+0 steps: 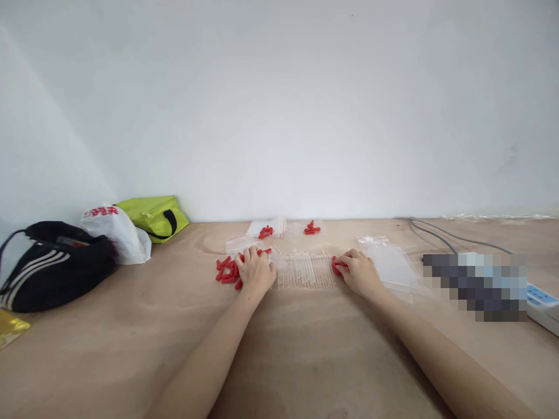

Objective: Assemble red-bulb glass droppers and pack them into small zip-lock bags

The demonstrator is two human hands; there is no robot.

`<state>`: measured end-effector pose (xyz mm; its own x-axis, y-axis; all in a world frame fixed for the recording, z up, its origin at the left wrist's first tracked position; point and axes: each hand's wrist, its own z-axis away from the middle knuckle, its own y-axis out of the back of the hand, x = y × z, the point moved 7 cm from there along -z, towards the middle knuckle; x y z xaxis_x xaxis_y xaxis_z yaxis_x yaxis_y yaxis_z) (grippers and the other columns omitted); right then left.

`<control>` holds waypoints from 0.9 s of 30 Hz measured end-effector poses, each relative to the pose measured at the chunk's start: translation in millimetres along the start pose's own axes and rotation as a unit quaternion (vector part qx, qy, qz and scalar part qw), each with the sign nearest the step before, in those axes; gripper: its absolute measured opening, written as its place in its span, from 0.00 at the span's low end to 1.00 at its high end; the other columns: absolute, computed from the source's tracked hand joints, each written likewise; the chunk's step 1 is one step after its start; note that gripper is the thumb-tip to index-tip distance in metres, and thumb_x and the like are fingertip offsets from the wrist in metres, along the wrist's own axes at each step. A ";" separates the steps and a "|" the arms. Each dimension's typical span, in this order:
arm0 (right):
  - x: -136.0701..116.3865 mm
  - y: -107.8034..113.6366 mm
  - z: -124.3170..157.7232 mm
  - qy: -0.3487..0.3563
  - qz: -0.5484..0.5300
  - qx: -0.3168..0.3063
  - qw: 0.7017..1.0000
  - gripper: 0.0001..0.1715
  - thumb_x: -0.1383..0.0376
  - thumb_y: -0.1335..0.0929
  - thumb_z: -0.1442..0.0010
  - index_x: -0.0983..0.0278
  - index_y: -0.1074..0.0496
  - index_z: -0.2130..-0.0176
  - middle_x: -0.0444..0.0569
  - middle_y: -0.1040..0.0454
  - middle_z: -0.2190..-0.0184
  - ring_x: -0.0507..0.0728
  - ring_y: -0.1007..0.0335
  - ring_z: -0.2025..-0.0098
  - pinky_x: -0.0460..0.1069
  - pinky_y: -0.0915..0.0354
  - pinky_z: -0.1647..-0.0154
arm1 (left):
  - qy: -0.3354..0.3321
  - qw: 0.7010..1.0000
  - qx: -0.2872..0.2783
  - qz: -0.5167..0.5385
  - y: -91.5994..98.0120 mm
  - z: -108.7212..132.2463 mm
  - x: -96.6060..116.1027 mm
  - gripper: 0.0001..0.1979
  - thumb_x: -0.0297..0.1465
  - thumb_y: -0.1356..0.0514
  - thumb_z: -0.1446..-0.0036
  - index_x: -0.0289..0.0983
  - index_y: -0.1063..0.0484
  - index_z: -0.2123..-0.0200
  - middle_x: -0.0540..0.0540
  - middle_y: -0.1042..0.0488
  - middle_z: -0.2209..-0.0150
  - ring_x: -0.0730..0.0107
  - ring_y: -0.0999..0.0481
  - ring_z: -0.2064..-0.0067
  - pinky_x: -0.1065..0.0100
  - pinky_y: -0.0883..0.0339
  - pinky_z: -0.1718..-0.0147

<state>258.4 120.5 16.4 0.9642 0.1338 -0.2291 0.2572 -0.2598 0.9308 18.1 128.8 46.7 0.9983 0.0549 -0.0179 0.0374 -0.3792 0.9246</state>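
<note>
A loose pile of small red rubber caps (228,278) lies on the wooden table, left of centre. Over its right edge is my left hand (254,271), fingers bent down among the caps; whether it grips one is hidden. To its right, thin clear tubes (304,270) lie side by side in a row. At the row's right end, my right hand (360,272) is closed, with fingertips pinching a red cap (336,266). Clear plastic bags (388,265) lie flat just right of that hand.
Behind the row, a few red caps (311,228) and more caps (265,232) rest on clear bags. At left stand a black bag (65,267), a white plastic bag (117,233) and a lime-green bag (152,216). Grey cables (437,230) and a power strip (541,297) lie at right.
</note>
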 end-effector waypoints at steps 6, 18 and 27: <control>0.3 1.9 -0.6 0.012 -0.015 0.030 0.999 0.12 0.66 0.40 0.43 0.61 0.27 0.69 0.49 0.30 0.64 0.57 0.37 0.59 0.49 0.50 0.65 | -0.020 0.999 0.010 -0.030 -0.6 -4.6 8.7 0.10 0.28 0.47 0.51 0.34 0.26 0.69 0.35 0.34 0.56 0.50 0.41 0.53 0.52 0.54 0.54; -34.3 12.9 20.3 0.089 -0.168 0.176 0.966 0.21 0.72 0.44 0.43 0.65 0.35 0.52 0.53 0.32 0.66 0.57 0.36 0.64 0.51 0.41 0.62 | -0.148 0.977 0.082 0.127 23.0 23.1 26.6 0.08 0.29 0.50 0.42 0.36 0.33 0.68 0.42 0.30 0.57 0.60 0.36 0.56 0.62 0.47 0.59; -70.5 -12.9 47.5 0.077 -0.437 0.059 0.894 0.05 0.68 0.38 0.47 0.63 0.35 0.67 0.44 0.33 0.76 0.51 0.37 0.74 0.46 0.39 0.74 | -0.273 0.928 0.097 0.235 20.0 83.5 -5.8 0.12 0.28 0.54 0.39 0.38 0.32 0.65 0.49 0.25 0.72 0.70 0.28 0.70 0.64 0.49 0.60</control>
<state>190.2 69.0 7.0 0.3735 0.4628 -0.8040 0.9220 -0.0901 0.3765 16.7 43.8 33.5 0.7782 -0.6144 0.1300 -0.4528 -0.4054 0.7941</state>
